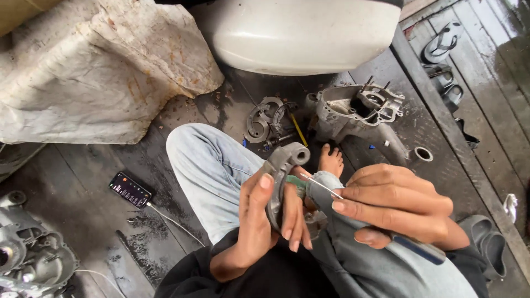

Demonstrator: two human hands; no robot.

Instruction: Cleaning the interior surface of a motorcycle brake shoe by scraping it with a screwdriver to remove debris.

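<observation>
My left hand [268, 218] grips a curved grey metal part [282, 165] shaped like a brake shoe, held upright over my lap. My right hand [395, 204] holds a thin metal pick tool [320, 186] with a dark blue handle [422, 249]; its tip reaches a green piece [295, 181] on the grey part. I sit cross-legged in light blue jeans [212, 171], with my bare foot [331, 160] showing beyond the part.
A grey engine casing [359, 107] lies ahead on the dark wet wooden floor, with brake shoes [265, 118] and a yellow-handled tool [298, 129] beside it. A phone [130, 190] on a cable lies left. Another casing [30, 251] sits bottom left. White scooter body [303, 33] above; sandals [441, 44] right.
</observation>
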